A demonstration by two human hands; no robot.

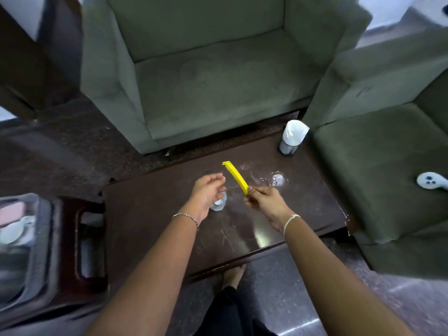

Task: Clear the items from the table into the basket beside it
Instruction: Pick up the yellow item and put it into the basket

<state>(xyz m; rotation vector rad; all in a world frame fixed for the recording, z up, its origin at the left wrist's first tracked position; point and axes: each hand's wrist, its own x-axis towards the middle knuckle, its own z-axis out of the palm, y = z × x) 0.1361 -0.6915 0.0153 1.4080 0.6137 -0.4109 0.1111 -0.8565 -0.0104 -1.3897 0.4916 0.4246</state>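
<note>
Yellow plastic strip [235,177], long and thin with a little hook at the far end, is pinched at its near end by the right hand [264,202], so it's up off the dark brown table [150,214] and angled away from the person. The left hand [208,190] hangs over the table with its fingers loosely curled, and as far as I can see there's nothing in them. Right under it sits a small clear jar [219,203] with something white inside, but I can't tell if the hand touches it. Further right on the tabletop there's another clear glass piece [277,179], kinda hard to make out against the glare, and at the far right corner stands a white-capped container [292,137]. The basket [41,251] is off to the left of the table, pretty blurry, sitting on a dark wooden stool [92,238], with a pink thing [12,212] and a white thing [14,230] already in it. A grey-green armchair [206,81] is across the table, and a white controller [431,181] lies on the sofa seat [375,166] to the right. A bare foot [234,272] pokes out just under the near table edge.
</note>
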